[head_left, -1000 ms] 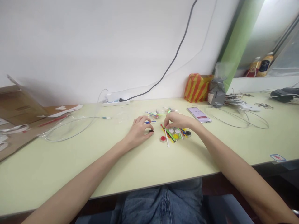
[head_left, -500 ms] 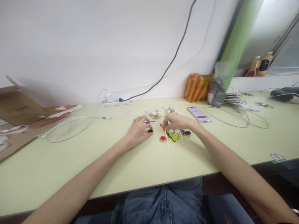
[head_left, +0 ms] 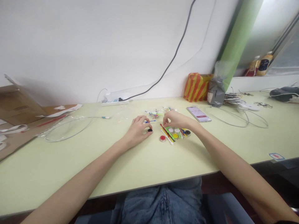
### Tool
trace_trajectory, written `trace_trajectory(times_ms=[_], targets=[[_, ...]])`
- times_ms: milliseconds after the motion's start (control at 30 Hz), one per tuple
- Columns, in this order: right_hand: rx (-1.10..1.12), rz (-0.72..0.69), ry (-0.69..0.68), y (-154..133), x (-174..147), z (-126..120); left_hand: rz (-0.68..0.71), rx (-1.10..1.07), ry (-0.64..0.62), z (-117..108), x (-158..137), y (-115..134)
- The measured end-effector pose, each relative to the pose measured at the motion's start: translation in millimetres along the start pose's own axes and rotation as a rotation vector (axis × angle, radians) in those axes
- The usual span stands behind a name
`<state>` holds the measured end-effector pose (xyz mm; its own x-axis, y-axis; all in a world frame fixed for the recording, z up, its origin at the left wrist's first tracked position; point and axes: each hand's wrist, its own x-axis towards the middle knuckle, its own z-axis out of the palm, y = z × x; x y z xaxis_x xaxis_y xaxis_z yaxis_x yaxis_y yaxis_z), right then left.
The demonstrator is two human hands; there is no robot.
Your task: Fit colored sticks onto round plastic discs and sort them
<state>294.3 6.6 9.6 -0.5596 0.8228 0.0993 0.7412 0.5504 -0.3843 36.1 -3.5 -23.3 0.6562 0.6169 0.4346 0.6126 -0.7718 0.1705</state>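
Observation:
My left hand point(head_left: 139, 130) rests on the table with its thumb and fingertips closed around a small black disc point(head_left: 149, 130). Just beyond those fingers lies a blue arrow-shaped piece point(head_left: 150, 121). My right hand point(head_left: 174, 118) hangs over the far end of a bunch of coloured arrow-shaped sticks; its fingertips are pinched, and anything between them is hidden. A white arrow point(head_left: 167, 137) lies along the near-left side of the bunch. Close by are a red disc point(head_left: 163, 138), a yellow disc point(head_left: 175, 136), white discs point(head_left: 177, 130) and another black disc point(head_left: 187, 133).
Behind my hands is a pile of small coloured pieces point(head_left: 154, 114). A phone point(head_left: 199, 114) lies to the right, near a striped bag point(head_left: 197, 87) and a grey bag point(head_left: 216, 93). A power strip point(head_left: 115, 102) sits by the wall, and cardboard point(head_left: 21, 105) is at left.
The white arrow has swung round, its near tip moving right, and now lies alongside the other sticks. My right hand has shifted slightly away from me. My left hand stays on the black disc.

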Motion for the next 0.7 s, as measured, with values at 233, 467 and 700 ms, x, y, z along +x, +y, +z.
trace_trajectory(times_ms=[233,467,700], targets=[[0.078,0.032,-0.183,-7.5,-16.6,-13.8,-0.006,-0.021,-0.005,1.0,-1.1,-1.1],[-0.007,0.089,-0.205,-16.2,-12.4,-5.0,0.006,-0.001,-0.001,1.6,-0.7,-2.3],[-0.036,0.114,-0.211,-20.6,-12.9,-2.2,0.006,0.010,-0.008,2.3,-0.9,-3.0]])
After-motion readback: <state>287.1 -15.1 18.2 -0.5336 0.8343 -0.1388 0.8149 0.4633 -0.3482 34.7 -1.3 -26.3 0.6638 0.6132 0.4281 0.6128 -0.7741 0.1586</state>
